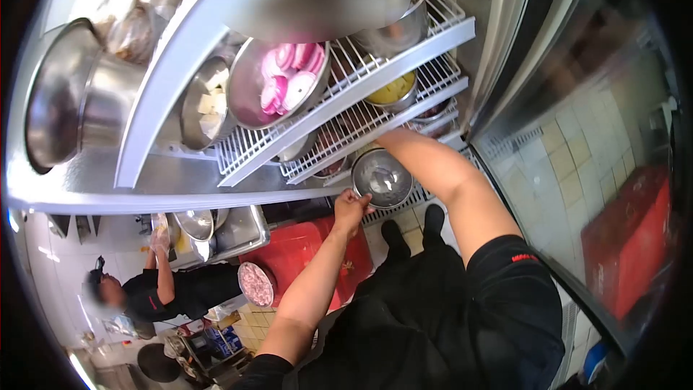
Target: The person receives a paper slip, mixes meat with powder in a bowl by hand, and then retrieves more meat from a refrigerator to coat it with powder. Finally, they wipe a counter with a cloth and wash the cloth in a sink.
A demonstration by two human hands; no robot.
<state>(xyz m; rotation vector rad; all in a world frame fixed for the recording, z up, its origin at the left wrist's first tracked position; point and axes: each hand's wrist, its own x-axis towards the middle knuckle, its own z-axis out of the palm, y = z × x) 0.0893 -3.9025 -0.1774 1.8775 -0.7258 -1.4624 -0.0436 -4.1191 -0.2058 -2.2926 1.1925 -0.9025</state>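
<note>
Fingers (364,201) of the left hand (349,212) are closed on the rim of a metal bowl (382,178), low in front of the wire shelves (346,89). The bowl's inside shines; what it holds, we can't tell. Over to the right arm (451,180): it reaches in at the shelf edge, just beside the bowl, with the right hand (381,137) mostly hidden, so whether it grasps anything can't be told. Up on the shelves, a bowl of sliced red onion (292,79) sits beside a bowl of pale chunks (211,105), and a smaller bowl of yellow pieces (393,92) shows lower down. Farther out, past the left arm (307,292), a bowl of pink meat (256,284) sits by the red box (296,249). And beyond it, a co-worker (188,289) in black stands with gloved hands (160,235) near metal bowls (195,224) on the surface (242,235).
</note>
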